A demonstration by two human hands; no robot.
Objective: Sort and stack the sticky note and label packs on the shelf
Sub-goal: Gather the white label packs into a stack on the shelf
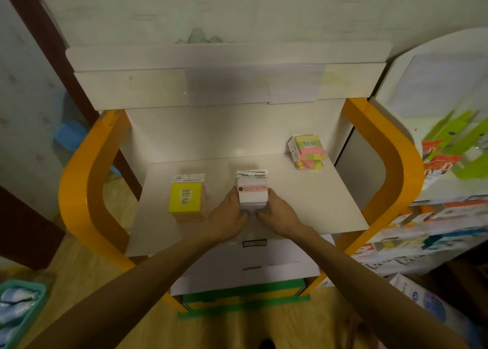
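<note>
On the white shelf (303,203), left to right: your yellow sticky note stack (188,198) stands alone; your left hand (229,215) and right hand (277,211) clamp the white-and-pink pack stack (252,190) between them, fingers curled on its sides; the multicoloured pack pile (309,151) sits far back right. Orange frame (79,190) flanks the shelf.

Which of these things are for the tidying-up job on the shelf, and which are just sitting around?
For the job: white and pink pack stack held between left hand and right hand; yellow pack stack; multicoloured pack pile; shelf.

Just around: teal basket; neighbouring display rack.
</note>
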